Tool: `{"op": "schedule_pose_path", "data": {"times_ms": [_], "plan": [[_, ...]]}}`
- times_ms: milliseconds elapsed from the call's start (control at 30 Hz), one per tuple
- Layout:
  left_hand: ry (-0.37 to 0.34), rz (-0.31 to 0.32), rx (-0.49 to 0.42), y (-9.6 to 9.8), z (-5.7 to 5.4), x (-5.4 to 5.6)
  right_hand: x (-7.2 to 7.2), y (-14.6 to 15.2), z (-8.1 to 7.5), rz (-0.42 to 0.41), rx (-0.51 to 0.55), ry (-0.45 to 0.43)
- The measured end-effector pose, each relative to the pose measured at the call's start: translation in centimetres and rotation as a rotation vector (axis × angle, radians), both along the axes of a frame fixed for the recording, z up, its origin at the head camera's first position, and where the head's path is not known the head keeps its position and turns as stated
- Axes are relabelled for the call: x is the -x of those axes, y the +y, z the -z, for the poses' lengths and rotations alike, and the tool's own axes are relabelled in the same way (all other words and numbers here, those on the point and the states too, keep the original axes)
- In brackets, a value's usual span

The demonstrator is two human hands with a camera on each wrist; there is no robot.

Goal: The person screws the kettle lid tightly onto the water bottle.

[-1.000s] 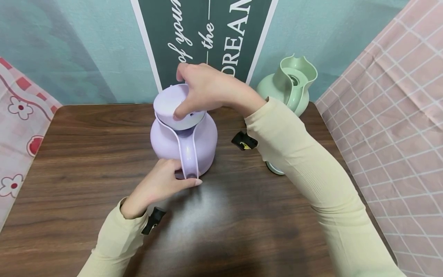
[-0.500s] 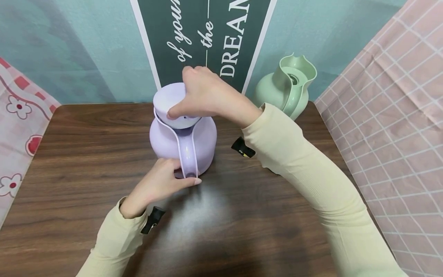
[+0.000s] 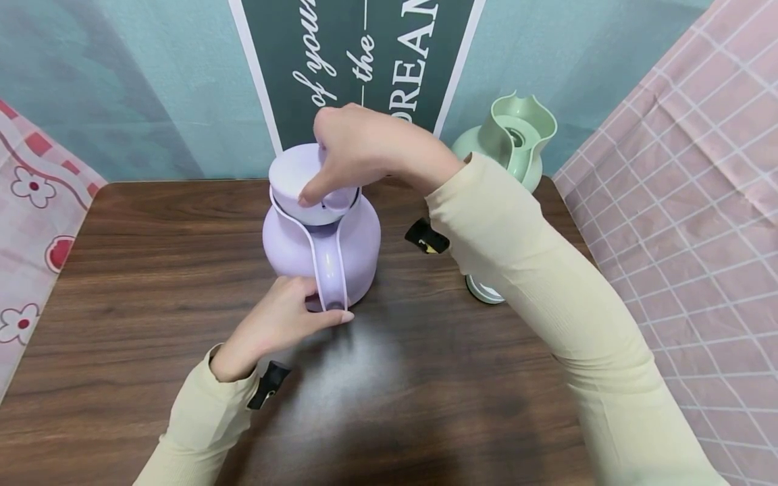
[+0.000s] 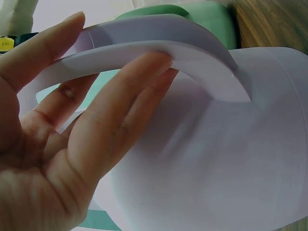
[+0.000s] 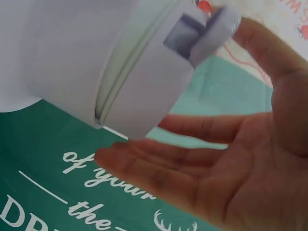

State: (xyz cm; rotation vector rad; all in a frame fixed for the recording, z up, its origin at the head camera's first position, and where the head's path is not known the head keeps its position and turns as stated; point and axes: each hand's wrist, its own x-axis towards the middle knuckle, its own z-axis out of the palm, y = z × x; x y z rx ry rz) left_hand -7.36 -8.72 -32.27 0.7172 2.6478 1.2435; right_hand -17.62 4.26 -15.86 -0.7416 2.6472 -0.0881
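A lilac jug (image 3: 363, 260) stands upright on the table, its handle (image 3: 330, 273) facing the person. My left hand (image 3: 282, 320) holds this handle, fingers passing through the loop and thumb along its outer side. Over the jug's mouth sits a lilac lid (image 3: 294, 170). My right hand (image 3: 365, 145) spans the lid from the right, thumb on the near side and fingers at the far side. In the right wrist view a small flap (image 5: 219, 36) stands raised from the lid, with the thumb tip against it. The inside of the jug is hidden.
A green jug (image 3: 525, 125) without a lid stands at the back right, partly behind the right sleeve. The round base of another object (image 3: 484, 291) shows under that sleeve. A dark green poster (image 3: 365, 74) hangs behind the wooden table (image 3: 152, 270).
My right wrist dips slightly, then rises, while the hand stays at the lid. A rounded flap now shows beside the thumb. My left hand keeps its hold on the handle.
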Motion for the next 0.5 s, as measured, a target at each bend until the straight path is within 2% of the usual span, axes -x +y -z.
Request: {"op": "schedule_pose_path", "data": {"times_ms": [133, 267, 500], "plan": [[0.002, -0.002, 0.005, 0.0, 0.0, 0.1, 1.0, -0.1, 0.1, -0.064, 0.007, -0.029], [0.0, 0.001, 0.004, 0.0, -0.1, 0.1, 1.4, -0.3, 0.2, -0.093, 0.024, -0.044], [-0.009, 0.012, -0.005, -0.1, -0.2, 0.2, 1.2, -0.5, 0.2, -0.047, 0.045, -0.027]]}}
